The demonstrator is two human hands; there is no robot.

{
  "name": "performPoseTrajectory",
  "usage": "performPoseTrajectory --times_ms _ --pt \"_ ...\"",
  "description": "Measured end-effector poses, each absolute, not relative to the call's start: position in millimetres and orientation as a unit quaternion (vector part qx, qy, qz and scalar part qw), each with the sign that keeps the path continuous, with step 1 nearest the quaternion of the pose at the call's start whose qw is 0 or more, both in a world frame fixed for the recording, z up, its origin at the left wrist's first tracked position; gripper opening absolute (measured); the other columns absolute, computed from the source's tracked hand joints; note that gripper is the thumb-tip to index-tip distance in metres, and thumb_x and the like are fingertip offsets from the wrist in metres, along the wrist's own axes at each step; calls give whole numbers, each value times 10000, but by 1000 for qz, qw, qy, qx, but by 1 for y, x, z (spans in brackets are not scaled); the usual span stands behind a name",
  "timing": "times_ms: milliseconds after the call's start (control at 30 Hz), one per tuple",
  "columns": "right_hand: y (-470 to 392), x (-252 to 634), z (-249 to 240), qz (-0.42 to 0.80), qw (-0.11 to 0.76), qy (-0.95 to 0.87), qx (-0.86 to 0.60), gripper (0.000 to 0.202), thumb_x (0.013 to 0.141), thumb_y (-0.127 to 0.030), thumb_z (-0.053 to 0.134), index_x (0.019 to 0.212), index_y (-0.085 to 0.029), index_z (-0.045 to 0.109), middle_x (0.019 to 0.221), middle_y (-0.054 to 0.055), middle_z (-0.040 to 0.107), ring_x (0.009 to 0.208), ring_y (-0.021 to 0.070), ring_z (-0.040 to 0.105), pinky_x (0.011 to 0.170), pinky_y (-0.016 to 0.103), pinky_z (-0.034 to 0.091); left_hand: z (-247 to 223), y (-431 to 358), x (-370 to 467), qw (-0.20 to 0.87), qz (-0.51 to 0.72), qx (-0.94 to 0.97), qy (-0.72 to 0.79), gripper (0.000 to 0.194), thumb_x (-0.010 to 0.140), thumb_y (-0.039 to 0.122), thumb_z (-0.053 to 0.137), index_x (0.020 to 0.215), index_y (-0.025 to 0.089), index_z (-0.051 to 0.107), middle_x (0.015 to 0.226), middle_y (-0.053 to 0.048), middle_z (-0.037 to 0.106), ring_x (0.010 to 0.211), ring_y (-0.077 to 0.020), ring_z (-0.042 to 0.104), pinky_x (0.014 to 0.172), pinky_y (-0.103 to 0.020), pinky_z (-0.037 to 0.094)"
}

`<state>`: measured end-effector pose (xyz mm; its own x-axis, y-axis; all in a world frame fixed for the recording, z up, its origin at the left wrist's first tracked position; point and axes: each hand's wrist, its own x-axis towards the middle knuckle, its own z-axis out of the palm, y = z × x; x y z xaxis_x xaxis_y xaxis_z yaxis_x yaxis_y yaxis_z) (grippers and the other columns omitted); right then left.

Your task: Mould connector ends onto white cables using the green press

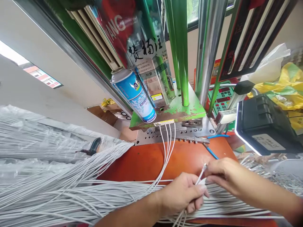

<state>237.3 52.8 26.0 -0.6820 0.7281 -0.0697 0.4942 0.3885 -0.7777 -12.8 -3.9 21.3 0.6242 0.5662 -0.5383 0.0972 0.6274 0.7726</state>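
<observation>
My left hand is closed around several white cables, whose loose lengths hang below the palm. One cable end with a small connector sticks up between my two hands. My right hand has its fingers bent close beside that connector, near my left fingertips; whether it grips anything is hidden. Several white cables run from under the green press plate down over the orange tabletop. Beneath both hands lies a thick layer of white cables.
A blue and white spray can stands tilted on the green plate. To the right are a black lamp box, a green control panel and yellow bags. A blue tube lies behind my right hand. Wrapped cable bundles fill the left.
</observation>
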Motion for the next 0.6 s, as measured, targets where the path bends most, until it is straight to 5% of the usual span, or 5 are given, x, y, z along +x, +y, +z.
performPoseTrajectory --times_ms 167,300,367,500,600 --pt "72 206 12 451 321 -656 -513 536 1000 -682 465 1032 -229 750 995 69 767 928 252 725 745 344 592 14 19 6 827 160 396 364 466 890 588 696 931 127 641 628 15 585 415 -60 474 418 -187 370" --pt "72 182 -3 432 361 -685 -461 457 1079 -543 379 1219 -247 698 1110 64 752 1002 240 720 825 367 599 1 46 5 810 231 376 385 497 872 617 712 915 133 611 615 25 552 416 -60 439 385 -189 301" --pt "75 182 -15 315 388 -727 -471 397 1086 -449 400 1241 -213 679 1156 86 731 1037 253 692 921 413 565 -4 60 -5 785 266 375 416 483 889 604 701 957 135 605 593 55 502 408 -33 326 379 -179 192" --pt "91 201 -42 50 312 -785 -533 348 1045 -395 488 1203 -149 678 1184 143 678 1082 340 579 952 526 489 -10 75 -31 758 279 387 446 452 924 564 671 1104 159 578 606 80 488 425 -27 281 404 -163 166" --pt "95 208 -49 3 257 -800 -543 279 1039 -372 503 1130 -198 701 1118 112 673 991 327 548 836 483 482 -15 78 -38 742 288 398 455 476 875 571 714 1035 140 591 727 20 584 495 -60 498 451 -179 385"
